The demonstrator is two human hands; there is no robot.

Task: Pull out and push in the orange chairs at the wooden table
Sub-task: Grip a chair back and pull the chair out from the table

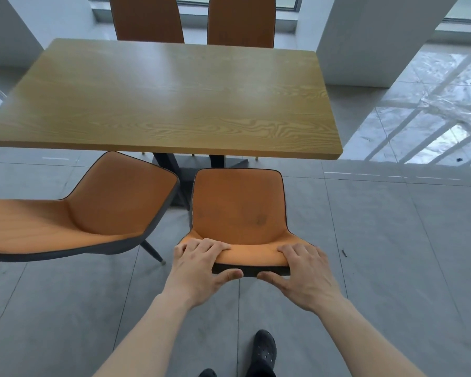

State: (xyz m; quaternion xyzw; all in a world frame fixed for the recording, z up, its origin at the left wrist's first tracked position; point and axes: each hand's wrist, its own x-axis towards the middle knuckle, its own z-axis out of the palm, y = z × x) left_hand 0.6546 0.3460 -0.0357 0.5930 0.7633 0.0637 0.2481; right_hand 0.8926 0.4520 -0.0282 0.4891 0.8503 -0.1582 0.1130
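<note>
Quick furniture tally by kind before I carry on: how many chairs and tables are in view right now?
Orange padded chairs: 4. The one both hands grip, the one to its left, and two across the table.
Rectangular wooden tables: 1.
Total: 5

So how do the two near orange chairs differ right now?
The right chair faces the wooden table squarely; the left chair is turned at an angle. Both hands, left hand and right hand, grip the right chair's backrest top; nobody touches the left chair. Both stand clear of the table edge and share orange upholstery with dark backing.
</note>
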